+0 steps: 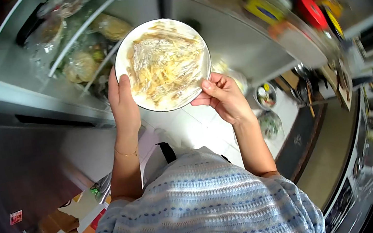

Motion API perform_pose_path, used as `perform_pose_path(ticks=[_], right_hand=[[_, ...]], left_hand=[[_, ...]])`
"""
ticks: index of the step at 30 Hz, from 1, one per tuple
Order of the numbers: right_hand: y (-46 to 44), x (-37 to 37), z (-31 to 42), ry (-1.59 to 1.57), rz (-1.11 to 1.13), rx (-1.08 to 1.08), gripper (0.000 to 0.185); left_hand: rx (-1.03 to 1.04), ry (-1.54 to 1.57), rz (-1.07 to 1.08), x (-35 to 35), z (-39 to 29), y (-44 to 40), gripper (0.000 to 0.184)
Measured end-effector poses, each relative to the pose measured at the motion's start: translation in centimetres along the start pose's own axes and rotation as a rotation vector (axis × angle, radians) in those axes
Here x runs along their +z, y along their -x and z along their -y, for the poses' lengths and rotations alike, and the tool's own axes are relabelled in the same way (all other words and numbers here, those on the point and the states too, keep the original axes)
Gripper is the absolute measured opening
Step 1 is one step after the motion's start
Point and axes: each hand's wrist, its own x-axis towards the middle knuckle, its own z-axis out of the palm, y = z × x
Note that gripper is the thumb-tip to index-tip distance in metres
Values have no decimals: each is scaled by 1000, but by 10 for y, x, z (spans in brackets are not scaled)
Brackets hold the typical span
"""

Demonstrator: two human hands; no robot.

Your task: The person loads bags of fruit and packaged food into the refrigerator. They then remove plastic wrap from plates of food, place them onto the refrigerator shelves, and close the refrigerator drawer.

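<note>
A round white plate [122,63] with a dark rim holds yellowish shredded food [164,73], over which clear plastic wrap lies wrinkled and shiny. My left hand [122,100] grips the plate's left edge, thumb on top and the other fingers mostly hidden beneath. At the lower right rim, my right hand [222,94] pinches the plate with its thumb on the upper side and fingers curled under. The plate is held up in front of my body, before an open fridge.
Fridge shelves [82,32] with bagged food stand at the left. An open fridge door rack [275,26] carries several jars at the upper right. Bowls [265,96] and a dark floor mat [296,144] lie lower right, beside a kitchen counter.
</note>
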Motion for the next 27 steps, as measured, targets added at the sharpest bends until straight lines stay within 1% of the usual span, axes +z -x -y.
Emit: perform_pose_path(ticks=[2, 4, 6, 10, 12, 13, 16, 17, 19, 20, 23, 24, 27], right_hand=[[35, -21, -7, -26, -83, -19, 14], [71, -42, -16, -70, -121, -81, 14], [109, -50, -20, -135, -210, -151, 14], [180, -73, -19, -143, -516, -363, 10], [212, -87, -10, -106, -629, -438, 10], [224, -93, -4, -21, -701, -488, 10], [251, -102, 11, 207, -862, -539, 12], [260, -105, 13, 198, -885, -547, 12], [270, -109, 16, 780, -871, -673, 12], [277, -111, 21, 773, -898, -677, 12], [291, -128, 34, 971, -842, -752, 13], [294, -134, 41, 967, -869, -749, 13], [306, -143, 69, 1014, -894, -649, 17]], left_hand=[[-50, 61, 71, 16, 15, 20, 37], [-81, 33, 121, 35, 27, 42, 37], [-157, 65, 184, 56, 37, 68, 37], [-233, 6, 335, 96, 58, 112, 37], [-265, -93, 364, 118, 70, 132, 34], [-300, -80, 423, 128, 75, 141, 34], [-396, -47, 553, 157, 91, 161, 34], [-396, -104, 627, 166, 93, 165, 34], [-435, -90, 686, 185, 91, 170, 35], [-466, -73, 724, 196, 92, 175, 35], [-498, -44, 857, 222, 107, 180, 34], [-508, -57, 905, 228, 112, 182, 34], [-536, -33, 1017, 251, 115, 182, 34]])
